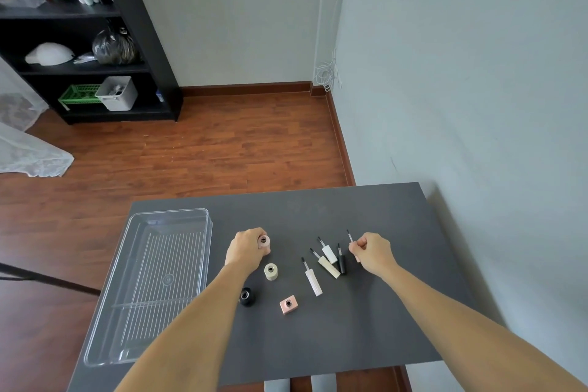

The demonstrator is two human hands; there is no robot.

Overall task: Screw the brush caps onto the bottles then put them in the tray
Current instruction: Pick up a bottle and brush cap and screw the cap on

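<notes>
Your left hand (246,248) is wrapped around the pale pink bottle (264,241), which stands near the middle of the table (366,328) with its neck open. Your right hand (370,253) is pinched shut on a brush cap (350,238); only the wand and bristles poke out, so I can't tell its colour.

Biggest risk from here, I'd say, is mismatching. Four more caps are bunched together just left of your right hand: the white cap (328,252), cream cap (329,267), black cap (341,262) and long white cap (313,281). If the one you hold isn't meant for the pink bottle, the thread probably won't catch.

Also watch the bristles going in. Come in tilted and the brush may catch the rim and bend, or the cap may cross-thread.

The cream bottle (270,271), black bottle (247,296) and square pink bottle (289,304) stand open toward the near edge, close to your left forearm, so a careless sweep to the clear tray (203,216) along the left edge could knock them over.
</notes>
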